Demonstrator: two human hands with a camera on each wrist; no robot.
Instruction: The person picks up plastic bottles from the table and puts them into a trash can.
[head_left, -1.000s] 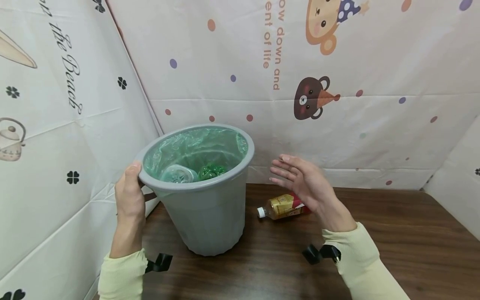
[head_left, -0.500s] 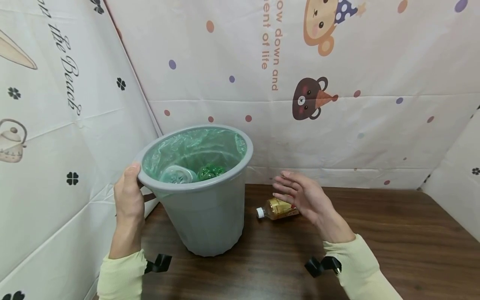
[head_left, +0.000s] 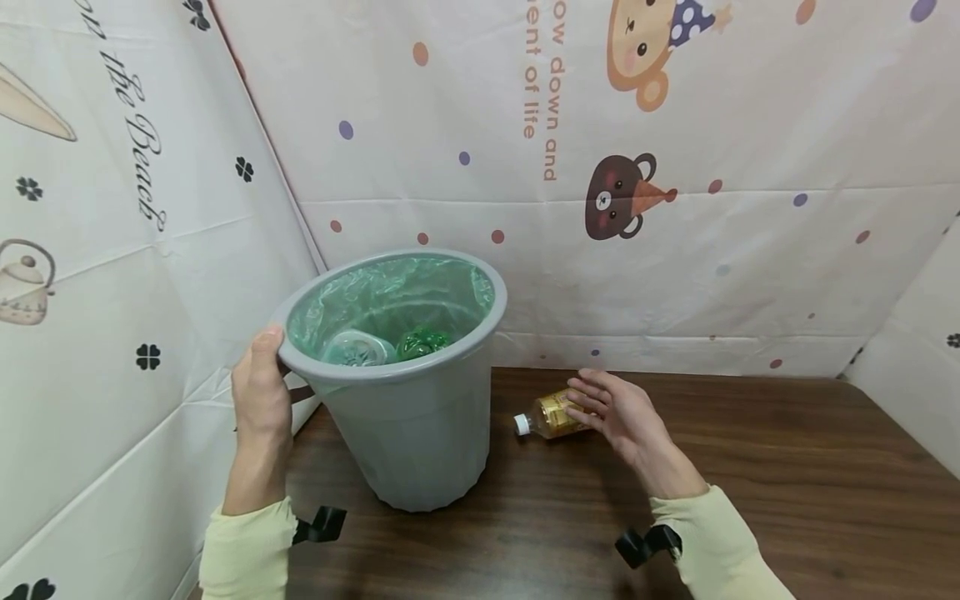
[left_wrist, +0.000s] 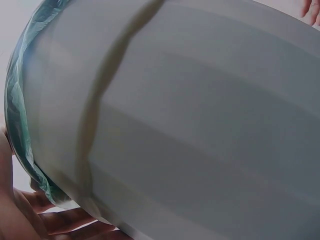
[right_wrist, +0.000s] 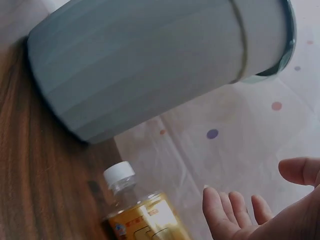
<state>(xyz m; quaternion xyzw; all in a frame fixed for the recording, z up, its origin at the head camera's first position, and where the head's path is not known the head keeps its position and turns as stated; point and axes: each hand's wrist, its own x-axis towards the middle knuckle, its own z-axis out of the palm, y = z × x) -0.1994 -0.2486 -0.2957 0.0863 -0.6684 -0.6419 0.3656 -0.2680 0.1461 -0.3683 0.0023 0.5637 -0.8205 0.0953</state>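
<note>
A grey trash bin (head_left: 420, 433) lined with a green plastic bag (head_left: 397, 292) stands slightly tilted on the brown table. My left hand (head_left: 258, 400) grips its rim at the left, thumb on top and fingers beneath the outer edge; the left wrist view shows those fingers against the bin wall. In the bin lie a clear plastic item (head_left: 358, 348) and a crumpled green wrapper (head_left: 422, 342). To the right, a bottle of amber drink (head_left: 553, 415) with a white cap lies on its side. My right hand (head_left: 622, 421) hovers over its right end, fingers loosely extended, holding nothing.
The wooden table top (head_left: 787, 467) reaches to the right and front. White printed cloth hangs as a back wall (head_left: 420, 167) behind the bin and as a left wall (head_left: 195, 292) close to my left hand.
My right hand has come down toward the bottle and now covers its right end, red label part included. The left hand and the bin have stayed in place.
</note>
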